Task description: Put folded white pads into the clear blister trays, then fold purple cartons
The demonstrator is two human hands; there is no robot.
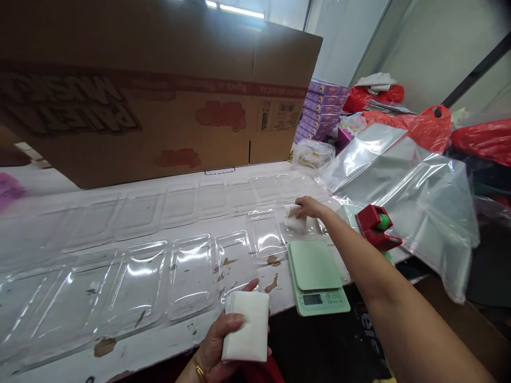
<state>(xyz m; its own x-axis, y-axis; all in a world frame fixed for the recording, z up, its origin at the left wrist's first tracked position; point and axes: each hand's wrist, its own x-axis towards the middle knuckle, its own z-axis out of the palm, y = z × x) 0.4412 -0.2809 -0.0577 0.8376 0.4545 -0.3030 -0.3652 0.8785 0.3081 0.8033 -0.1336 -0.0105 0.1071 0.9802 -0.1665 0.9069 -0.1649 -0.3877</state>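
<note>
A stack of folded white sheets (246, 327) is in my left hand (223, 332), thumb on top, in front of the table edge. My right hand (307, 206) reaches out over the table, its fingers closed on a white sheet (296, 221) that lies at a clear plastic tray (286, 213). Two rows of clear plastic trays (190, 271) cover the white table (151, 348). Between my hands, nearer the edge, sits a pale green scale (315, 266) with nothing on its plate.
A big cardboard box (167, 117) stands along the back. To the right are a red tape dispenser (377, 229), clear plastic bags (407, 186) and red bags (431, 127). Purple boxes (325, 109) are stacked behind.
</note>
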